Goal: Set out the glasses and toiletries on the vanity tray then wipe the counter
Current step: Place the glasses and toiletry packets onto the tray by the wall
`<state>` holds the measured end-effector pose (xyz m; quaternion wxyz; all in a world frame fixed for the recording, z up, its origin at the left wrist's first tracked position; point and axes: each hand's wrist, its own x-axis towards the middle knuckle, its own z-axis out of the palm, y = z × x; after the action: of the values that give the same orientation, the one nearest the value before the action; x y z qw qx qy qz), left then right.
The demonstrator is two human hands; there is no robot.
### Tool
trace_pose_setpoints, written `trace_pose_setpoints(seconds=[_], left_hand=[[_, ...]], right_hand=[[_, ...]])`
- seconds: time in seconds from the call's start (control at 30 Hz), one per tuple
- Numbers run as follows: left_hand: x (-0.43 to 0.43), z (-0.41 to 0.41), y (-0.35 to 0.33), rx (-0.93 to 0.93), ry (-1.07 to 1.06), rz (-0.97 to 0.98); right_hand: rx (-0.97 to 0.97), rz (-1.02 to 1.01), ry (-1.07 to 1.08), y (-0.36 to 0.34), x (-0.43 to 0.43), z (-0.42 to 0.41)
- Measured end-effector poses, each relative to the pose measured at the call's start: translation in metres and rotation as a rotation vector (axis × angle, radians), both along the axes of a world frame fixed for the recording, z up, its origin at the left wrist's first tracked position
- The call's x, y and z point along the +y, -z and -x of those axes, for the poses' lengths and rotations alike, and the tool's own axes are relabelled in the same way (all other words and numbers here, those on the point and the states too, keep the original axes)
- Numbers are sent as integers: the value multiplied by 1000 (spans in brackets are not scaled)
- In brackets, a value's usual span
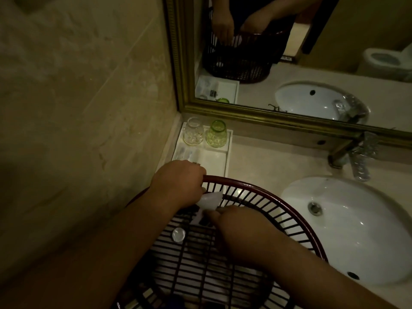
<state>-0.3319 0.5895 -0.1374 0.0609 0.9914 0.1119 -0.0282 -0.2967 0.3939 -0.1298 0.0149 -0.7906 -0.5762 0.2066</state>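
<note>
A white vanity tray [217, 162] lies in the counter's left corner by the wall. A clear glass [193, 131] and a green glass [216, 133] stand upside down at its far end, and wrapped toiletries [186, 153] lie on its left side. A dark red slatted basket [256, 204] stands in front of the tray. My left hand [178, 182] is at the basket's rim, fingers closed on a white packet [209, 200]. My right hand [240, 230] reaches inside the basket and pinches the same packet's lower end. A small round clear lid [178, 234] lies in the basket.
A white oval sink [356, 237] sits to the right of the basket, with a metal faucet [354, 159] behind it. A gold-framed mirror [267, 117] runs along the back wall. A beige tiled wall [89, 108] closes the left side.
</note>
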Motion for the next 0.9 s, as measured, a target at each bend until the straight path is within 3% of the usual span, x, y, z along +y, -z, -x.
trace_pose_setpoints(seconds=[0.2,0.33,0.43,0.57,0.73,0.9], left_hand=[[-1,1,-1,2,-14,14],[0,-1,-2,24,-23,-20],[-1,-1,0,47,-35,-2],[0,-2,0,52,-22,12],[1,-4,1,70,-13,16],[2,-5,3,72,-12,2]], right_hand=[[-143,-182,27,-62,-23,-11],[-188,-412,167,-89,-10,-34],[-148,-420,273,-89,24,-69],[-51,-100,328,-52,85,-121],[-26,419,85,18,141,-147],[74,606,150,86,150,-162]])
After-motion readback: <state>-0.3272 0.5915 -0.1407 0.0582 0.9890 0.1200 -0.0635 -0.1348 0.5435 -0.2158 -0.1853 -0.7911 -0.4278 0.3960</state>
